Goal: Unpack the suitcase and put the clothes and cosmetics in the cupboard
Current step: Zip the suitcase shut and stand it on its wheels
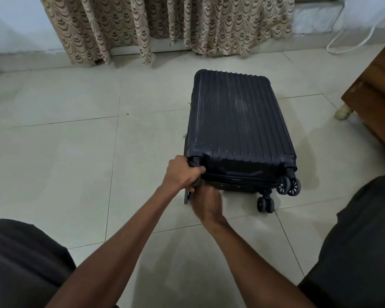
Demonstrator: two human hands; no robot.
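Observation:
A dark navy ribbed hard-shell suitcase [238, 121] lies flat and closed on the tiled floor, its wheels [288, 186] pointing toward me. My left hand [182, 174] grips the near-left corner of the case at a wheel. My right hand [206, 205] is just below it at the same corner, blurred, fingers curled against the lower edge; what it holds is unclear. No clothes or cosmetics are visible.
A patterned beige curtain [165, 25] hangs along the far wall. A wooden furniture piece with a pale foot [373, 90] stands at the right edge. A white cable [351, 38] lies at back right. My knees in dark trousers [360, 241] frame the bottom corners.

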